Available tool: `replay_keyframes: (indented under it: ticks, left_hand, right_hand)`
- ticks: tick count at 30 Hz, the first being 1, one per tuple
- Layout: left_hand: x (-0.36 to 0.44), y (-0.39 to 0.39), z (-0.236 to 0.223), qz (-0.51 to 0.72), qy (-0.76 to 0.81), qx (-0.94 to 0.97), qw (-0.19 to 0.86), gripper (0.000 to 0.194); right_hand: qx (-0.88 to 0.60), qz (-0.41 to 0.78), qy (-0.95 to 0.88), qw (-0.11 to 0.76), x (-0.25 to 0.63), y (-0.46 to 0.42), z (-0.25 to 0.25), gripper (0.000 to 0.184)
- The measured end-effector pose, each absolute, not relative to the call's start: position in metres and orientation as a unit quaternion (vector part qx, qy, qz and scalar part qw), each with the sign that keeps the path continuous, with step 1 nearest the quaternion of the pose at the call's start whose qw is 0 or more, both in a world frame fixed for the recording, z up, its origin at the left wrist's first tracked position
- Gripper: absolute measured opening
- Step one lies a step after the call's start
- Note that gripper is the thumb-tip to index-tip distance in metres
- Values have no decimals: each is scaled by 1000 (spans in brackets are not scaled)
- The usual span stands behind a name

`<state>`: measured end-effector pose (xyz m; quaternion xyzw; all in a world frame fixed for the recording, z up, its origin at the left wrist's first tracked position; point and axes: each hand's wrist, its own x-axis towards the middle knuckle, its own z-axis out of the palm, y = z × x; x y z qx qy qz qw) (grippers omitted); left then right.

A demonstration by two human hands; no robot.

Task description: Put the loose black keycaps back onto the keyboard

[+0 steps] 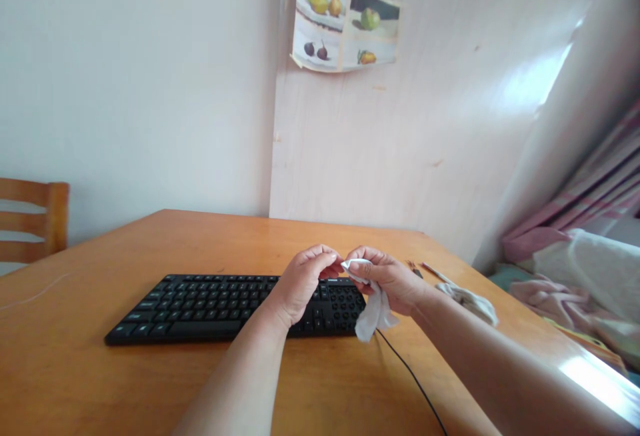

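A black keyboard (200, 306) lies on the wooden table, and its number pad (345, 306) at the right end seems to have bare dark key sockets. Above that end, my right hand (387, 276) pinches a white tissue (375, 316), whose loose part hangs down beside the keyboard's edge. A folded tip of the tissue points toward my left hand (307, 279). Thumb and fingers of my left hand are pressed together close to that tip. Anything between them is too small to make out.
To the right lie a crumpled light cloth (470, 303), a pen-like stick (437, 271) and small dark items (414, 268). A black cable (413, 376) runs toward the front edge. A wooden chair (57, 219) stands left; fabrics (555, 303) are piled right.
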<state>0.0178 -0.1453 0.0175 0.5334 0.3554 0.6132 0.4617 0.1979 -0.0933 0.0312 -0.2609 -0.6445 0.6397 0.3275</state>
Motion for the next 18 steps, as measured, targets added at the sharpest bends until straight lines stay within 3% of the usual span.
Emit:
replay_keyframes:
  ticks: [5,13,18]
  left_hand:
    - [18,-148,20,606,359,555,443,31]
    - [20,-146,16,600,365,561,437,23]
    - [19,-144,13,599,350,557,456,24]
  right_hand:
    - [-267,643,-638,329,196,-92,27,36]
    - [-292,627,-650,315,196,-91,28,35]
    - [-323,625,-657,270,196,-88,34,46]
